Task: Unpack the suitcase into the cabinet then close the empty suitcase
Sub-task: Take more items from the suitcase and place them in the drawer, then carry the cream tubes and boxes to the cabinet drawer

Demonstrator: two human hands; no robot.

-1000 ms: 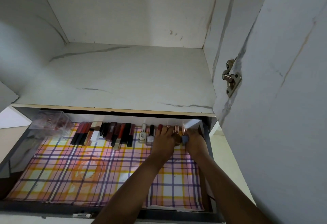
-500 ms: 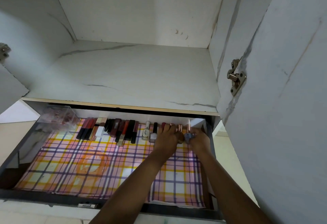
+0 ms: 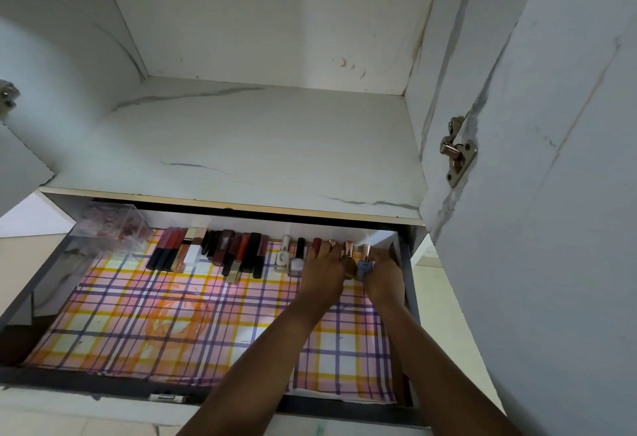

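The right grip [image 3: 382,275] is pinching the blue nail polish bottle [image 3: 364,268], which is standing upright at the far right end of the open drawer [image 3: 86,385], beside a row of cosmetics [image 3: 220,253]. The left grip [image 3: 324,272] is curling over the neighbouring bottles [image 3: 349,250]. Whether it is clamping one cannot be told.

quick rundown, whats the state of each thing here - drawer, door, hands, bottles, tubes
drawer, pulled open
cabinet door, swung open
tubes, capped, lying flat in a row at the back
nail polish bottles, capped, lined up right of the tubes
blue bottle, capped, held by the right hand
left hand, fingers curled over the bottles, grip unclear
right hand, holding the blue bottle
clear box, back left corner, cannot tell if shut
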